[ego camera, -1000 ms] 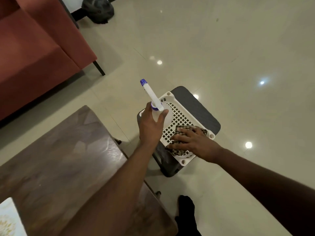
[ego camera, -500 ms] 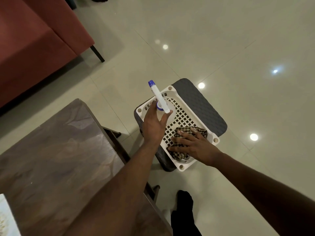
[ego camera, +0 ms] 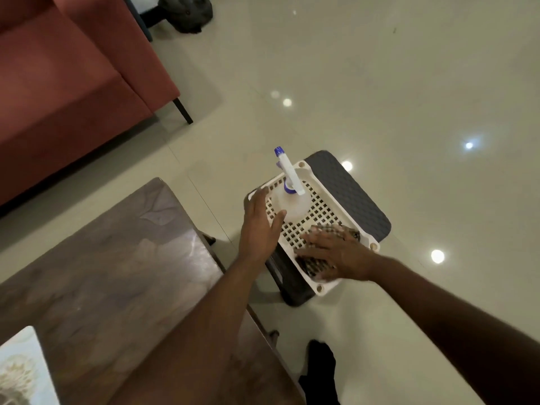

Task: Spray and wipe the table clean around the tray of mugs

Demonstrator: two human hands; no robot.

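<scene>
One spray bottle (ego camera: pixel 292 207) stood upright in the white basket (ego camera: pixel 327 213), which sat on a dark stool (ego camera: pixel 355 197) on the floor just beside the corner of the brown table (ego camera: pixel 117 258). The left hand (ego camera: pixel 260 226) was spread wide beside the bottle, thumb near its rounded belly, holding nothing. The bottle looked like thin clear plastic, probably light and a little slick, firm enough to take a squeeze; the sensible hold seemed to be the narrow neck under the blue collar, where a finger could reach the trigger, because the long white nozzle with its blue tip would make a poor handle. One checked cloth (ego camera: pixel 330 235) lay in the near end of the basket, and the right hand (ego camera: pixel 336 255) lay flat on it with fingers splayed, pressing more than gripping (whether any fold was pinched under the palm could not be told). The cloth would be soft and limp, so it should bunch up in a fist and take hold anywhere. Counted: one bottle, one cloth, one basket, one stool, one table, two hands. At the lower left edge a pale patterned tray (ego camera: pixel 20 372) showed only by a corner on the table, and no mugs were in view
</scene>
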